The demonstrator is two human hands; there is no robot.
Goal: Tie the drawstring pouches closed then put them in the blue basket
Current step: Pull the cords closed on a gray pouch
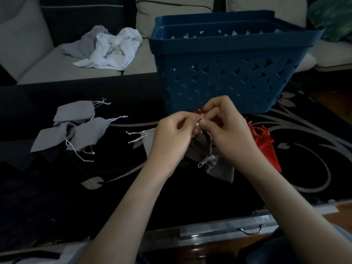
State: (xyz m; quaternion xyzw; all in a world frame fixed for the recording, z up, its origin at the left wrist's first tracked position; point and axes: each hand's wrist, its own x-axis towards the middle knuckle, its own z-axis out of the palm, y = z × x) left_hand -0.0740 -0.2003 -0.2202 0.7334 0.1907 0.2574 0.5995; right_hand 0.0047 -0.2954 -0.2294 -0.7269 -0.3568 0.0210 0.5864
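My left hand [171, 138] and my right hand [226, 130] meet above the dark table, both pinching the pale drawstring [200, 120] of a grey pouch [200, 143] that hangs between them. Below it lies another grey pouch [219, 168] with its string tied. A red pouch [266, 143] lies to the right, partly behind my right hand. Several light grey pouches [80, 128] with loose strings lie at the left, and one more [148, 141] peeks out behind my left hand. The blue basket [228, 73] stands just beyond my hands.
The table top [304, 149] is black with a silver floral pattern. Its near edge has a metal strip and a drawer handle [251, 230]. A sofa behind holds crumpled white and grey cloths [110, 48].
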